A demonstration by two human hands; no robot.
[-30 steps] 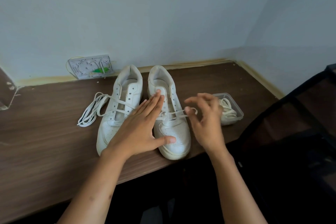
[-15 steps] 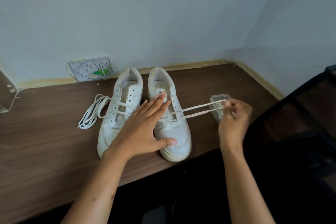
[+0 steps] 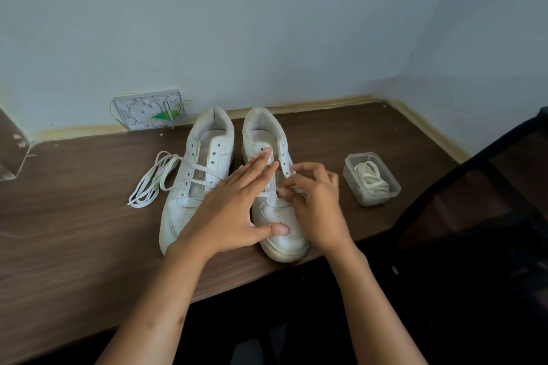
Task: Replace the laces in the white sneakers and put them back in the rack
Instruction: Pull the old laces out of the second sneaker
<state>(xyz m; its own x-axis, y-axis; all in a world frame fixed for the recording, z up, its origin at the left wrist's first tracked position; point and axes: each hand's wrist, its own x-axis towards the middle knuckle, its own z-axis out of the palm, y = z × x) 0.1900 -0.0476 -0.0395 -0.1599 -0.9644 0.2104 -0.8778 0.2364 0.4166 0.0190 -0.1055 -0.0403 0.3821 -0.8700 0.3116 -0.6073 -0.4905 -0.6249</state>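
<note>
Left hand: the left hand (image 3: 234, 210) lies flat over the two sneakers, fingers straight and spread, fingertips on the tongue of the right sneaker (image 3: 275, 187), thumb stretched across its toe cap. The grip is wide, holding nothing, just pressing the shoe down.
Right hand: the right hand (image 3: 314, 201) sits over the outer side of the same shoe, fingers curled, thumb and forefinger pinched at the eyelet row. The grip is narrow on a bit of white lace (image 3: 292, 170), though the fingers blur there and I can't make out how much lace they hold.
Right sneaker: toe toward the tabletop's near edge, heel toward the wall, a lace crossing low over the tongue.
Left sneaker: the left sneaker (image 3: 201, 175) stands just beside it, touching or nearly so, laced only through a few lower eyelets.
Loose lace: the left shoe's lace (image 3: 151, 184) trails off to the left and lies in a bunched loop on the tabletop (image 3: 74, 231).
Container: a small clear plastic tub (image 3: 372, 179) sits to the right of the shoes, apart from them, with a coil of cream lace (image 3: 370, 178) inside.
Back wall: a white socket plate (image 3: 149, 109) with something green on it leans at the tabletop's far edge.
</note>
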